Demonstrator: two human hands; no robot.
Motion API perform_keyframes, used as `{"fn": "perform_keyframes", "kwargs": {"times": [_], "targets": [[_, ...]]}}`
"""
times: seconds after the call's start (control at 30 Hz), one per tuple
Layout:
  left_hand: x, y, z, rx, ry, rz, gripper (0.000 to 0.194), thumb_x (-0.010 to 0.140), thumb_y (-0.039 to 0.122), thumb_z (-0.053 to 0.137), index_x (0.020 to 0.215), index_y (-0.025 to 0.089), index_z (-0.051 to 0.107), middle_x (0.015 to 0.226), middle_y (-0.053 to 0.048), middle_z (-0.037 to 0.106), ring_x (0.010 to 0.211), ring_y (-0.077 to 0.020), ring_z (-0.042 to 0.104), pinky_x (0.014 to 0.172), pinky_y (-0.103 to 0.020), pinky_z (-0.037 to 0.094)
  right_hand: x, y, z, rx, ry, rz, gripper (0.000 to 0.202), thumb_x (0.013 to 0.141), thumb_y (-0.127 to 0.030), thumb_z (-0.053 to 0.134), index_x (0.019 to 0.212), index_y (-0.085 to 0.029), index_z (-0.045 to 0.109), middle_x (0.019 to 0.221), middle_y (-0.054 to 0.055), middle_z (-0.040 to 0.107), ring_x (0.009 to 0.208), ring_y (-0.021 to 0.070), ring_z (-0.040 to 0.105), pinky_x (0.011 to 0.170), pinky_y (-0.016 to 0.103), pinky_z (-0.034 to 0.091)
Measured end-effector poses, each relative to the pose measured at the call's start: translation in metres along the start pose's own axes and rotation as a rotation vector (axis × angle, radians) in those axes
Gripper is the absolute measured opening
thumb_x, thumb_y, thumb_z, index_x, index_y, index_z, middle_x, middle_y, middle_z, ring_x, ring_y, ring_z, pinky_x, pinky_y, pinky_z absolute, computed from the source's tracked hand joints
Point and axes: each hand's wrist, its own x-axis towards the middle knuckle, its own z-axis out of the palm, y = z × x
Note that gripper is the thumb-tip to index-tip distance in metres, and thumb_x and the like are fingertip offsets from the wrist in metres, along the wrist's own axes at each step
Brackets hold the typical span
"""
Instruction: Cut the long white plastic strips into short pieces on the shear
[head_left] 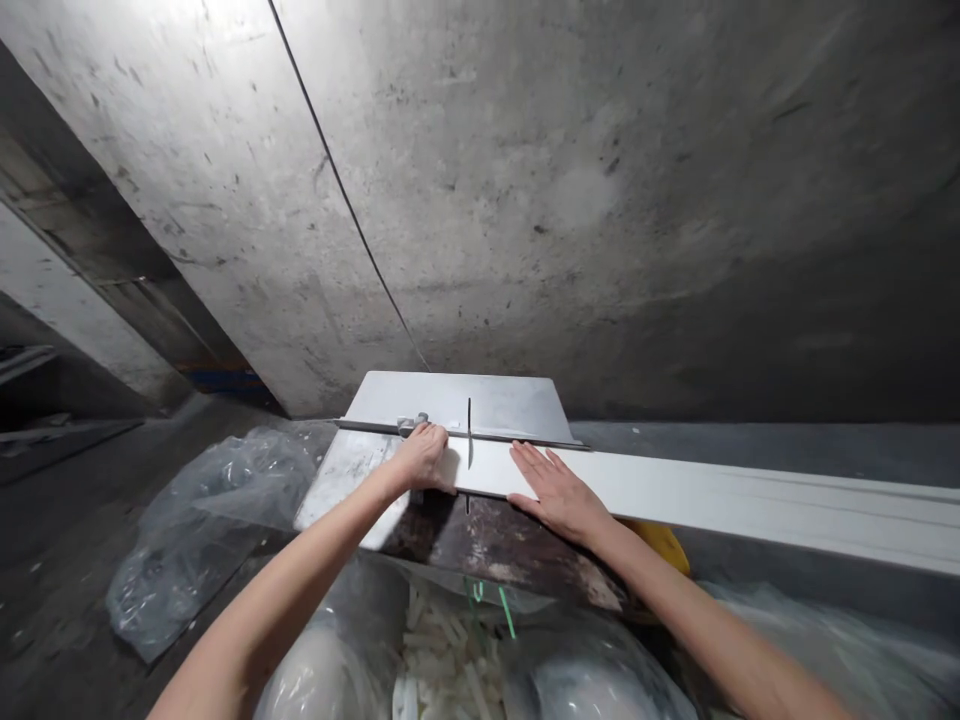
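Observation:
A long white board (712, 491) lies across the saw table (461, 392) and reaches far out to the right. The saw blade (470, 434) stands up through a slot and crosses the board near its left end. My left hand (425, 457) is closed on that end, just left of the blade, beside a small metal stop (409, 425) on the fence. To the right of the blade, my right hand (559, 495) rests flat on the board with its fingers stretched out and its thumb near the front edge.
A dark metal fence (367, 428) runs along the board's back edge. Below the table's front, white offcuts (450, 650) lie between clear plastic bags. More clear plastic (202, 520) is on the floor at left. A yellow object (660, 545) shows under the board. A grey wall (525, 200) rises behind.

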Motion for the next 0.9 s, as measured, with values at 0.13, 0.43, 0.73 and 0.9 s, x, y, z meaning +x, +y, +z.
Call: {"fn": "perform_keyframes", "kwargs": {"times": [0.13,0.43,0.73,0.9], "targets": [[0.029,-0.019,0.001,0.017,0.008,-0.014,0.067,0.051,0.050,0.085,0.096,0.016,0.049,0.096,-0.008,0.060,0.100,-0.0279,0.055,0.097,-0.035,0.037,0.027,0.021,0.000,0.029,-0.095,0.055,0.073,0.096,-0.060,0.029,0.150,-0.011,0.025,0.152,0.014,0.030,0.141,0.0259,0.027,0.115,0.048,0.028],[0.000,0.003,0.002,0.076,-0.006,-0.038,0.078,0.049,0.051,0.083,0.108,0.013,0.049,0.111,-0.013,0.055,0.108,-0.0322,0.050,0.103,-0.039,0.033,0.002,-0.002,-0.007,0.037,-0.011,0.036,0.075,0.096,-0.058,0.035,0.153,-0.015,0.011,0.151,0.013,0.033,0.140,0.0251,0.029,0.113,0.048,0.029],[-0.076,0.056,0.000,0.087,-0.170,-0.069,0.094,0.045,0.048,0.083,0.121,0.010,0.045,0.135,-0.022,0.042,0.131,-0.0401,0.033,0.114,-0.050,0.020,-0.062,-0.043,-0.019,0.022,0.097,-0.030,0.083,0.094,-0.059,0.041,0.152,-0.019,-0.004,0.149,0.013,0.038,0.135,0.0259,0.038,0.107,0.048,0.037],[-0.174,0.096,0.004,-0.120,-0.253,0.102,0.106,0.059,0.056,0.078,0.143,0.016,0.027,0.136,-0.015,0.047,0.131,-0.0315,0.039,0.118,-0.051,0.006,-0.067,-0.041,-0.021,0.036,0.100,-0.044,0.081,0.094,-0.057,0.042,0.153,-0.019,0.000,0.149,0.013,0.038,0.135,0.0261,0.039,0.107,0.048,0.037]]}}
